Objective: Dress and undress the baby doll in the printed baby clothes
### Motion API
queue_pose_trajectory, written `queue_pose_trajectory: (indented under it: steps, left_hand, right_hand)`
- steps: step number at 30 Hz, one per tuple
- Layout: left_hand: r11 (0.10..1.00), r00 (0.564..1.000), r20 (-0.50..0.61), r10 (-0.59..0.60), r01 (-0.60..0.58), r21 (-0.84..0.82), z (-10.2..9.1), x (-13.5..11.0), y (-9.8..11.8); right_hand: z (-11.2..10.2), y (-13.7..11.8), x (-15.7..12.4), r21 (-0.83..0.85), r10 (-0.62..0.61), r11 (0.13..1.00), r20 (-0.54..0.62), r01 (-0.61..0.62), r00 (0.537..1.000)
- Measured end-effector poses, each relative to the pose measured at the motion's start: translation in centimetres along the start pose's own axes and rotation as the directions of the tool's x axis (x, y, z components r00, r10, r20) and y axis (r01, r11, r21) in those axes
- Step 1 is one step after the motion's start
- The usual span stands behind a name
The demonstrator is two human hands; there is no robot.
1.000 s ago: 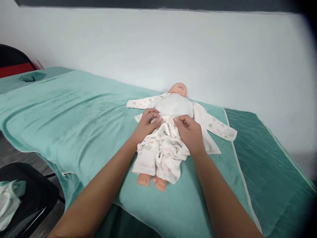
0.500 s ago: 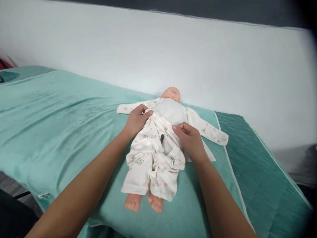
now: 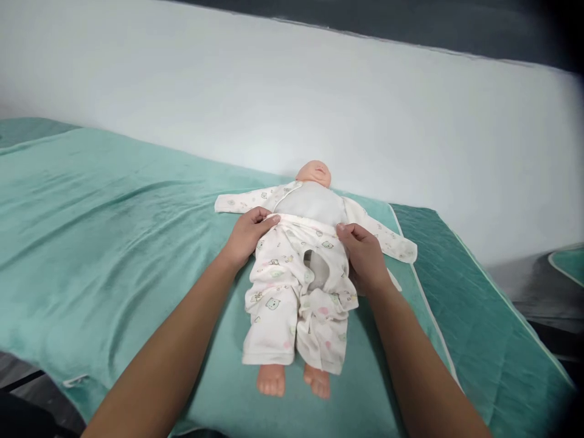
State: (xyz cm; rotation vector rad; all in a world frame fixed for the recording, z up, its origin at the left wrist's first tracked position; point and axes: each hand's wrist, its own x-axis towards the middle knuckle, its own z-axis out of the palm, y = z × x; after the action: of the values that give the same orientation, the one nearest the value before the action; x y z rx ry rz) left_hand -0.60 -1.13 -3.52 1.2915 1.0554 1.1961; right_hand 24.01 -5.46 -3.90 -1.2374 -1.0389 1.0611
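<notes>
A baby doll (image 3: pixel 314 173) lies on its back on a light teal towel (image 3: pixel 114 231), head toward the wall, bare feet toward me. It wears white printed pants (image 3: pixel 296 292) and lies on an open white printed shirt (image 3: pixel 246 199) with sleeves spread out. My left hand (image 3: pixel 249 234) grips the pants' waistband at the doll's left-of-view hip. My right hand (image 3: pixel 365 255) grips the waistband at the other hip. The doll's grey cloth belly shows above the waistband.
The towel covers a padded table with a darker teal cover (image 3: pixel 479 316) showing on the right. A white wall (image 3: pixel 365 109) runs close behind the doll's head. The table's near edge is at the bottom left, with dark floor below.
Both hands have drawn the pants' waistband up from the doll's thighs to its waist and moved apart to the hips. The view has shifted right; the chair at the left is out of view.
</notes>
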Motion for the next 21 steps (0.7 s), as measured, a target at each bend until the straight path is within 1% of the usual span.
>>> queue_pose_trajectory:
  steps: [2,4,7,9,11,13,14,16,17,19,21]
  left_hand:
    - [1.0,0.997,0.073,-0.021,0.021,0.011,-0.3,-0.1,0.1]
    - [0.997,0.99,0.133,-0.05,0.043,0.057,-0.8,-0.2,0.3]
    - [0.991,0.973,0.211,-0.096,0.075,0.108,-1.5,-0.3,0.6]
    - [0.99,0.958,0.271,-0.097,0.066,0.122,-1.9,-0.4,0.8]
    - [0.99,0.941,0.326,-0.09,0.048,0.136,-2.2,-0.5,0.9]
    - [0.989,0.933,0.351,-0.086,0.036,0.147,-2.3,-0.5,0.8]
    - [0.988,0.933,0.351,-0.08,0.027,0.154,-2.3,-0.4,0.6]
    - [0.984,0.947,0.318,-0.042,-0.016,0.178,-2.2,-0.2,0.1]
    - [0.98,0.962,0.272,-0.007,-0.049,0.195,-2.0,0.0,-0.1]
    - [0.961,0.991,0.113,0.072,-0.1,0.257,-1.7,0.5,-0.6]
    - [0.935,0.99,-0.061,0.124,-0.096,0.341,-1.3,1.0,-0.9]
  right_hand:
    - [-0.4,0.0,-0.1,-0.056,0.005,0.998,0.045,-0.002,0.999]
    - [-1.0,-0.2,-0.1,-0.094,0.019,0.996,0.127,-0.007,0.992]
    - [-2.0,-0.7,-0.3,-0.126,0.003,0.992,0.226,0.026,0.974]
    - [-2.6,-1.0,-0.5,-0.135,-0.017,0.989,0.288,0.058,0.957]
    - [-3.2,-1.1,-0.7,-0.133,-0.021,0.988,0.373,0.076,0.928]
    - [-3.6,-1.1,-0.8,-0.158,-0.007,0.984,0.426,0.082,0.905]
    - [-3.7,-1.1,-0.8,-0.193,0.015,0.978,0.432,0.077,0.902]
    - [-3.7,-1.0,-0.8,-0.3,0.08,0.953,0.404,0.049,0.911]
    - [-3.6,-1.0,-0.8,-0.364,0.116,0.931,0.374,0.03,0.92]
    - [-3.1,-0.9,-0.7,-0.481,0.139,0.877,0.284,0.016,0.949]
    - [-2.5,-0.8,-0.5,-0.567,0.064,0.822,0.165,0.041,0.984]
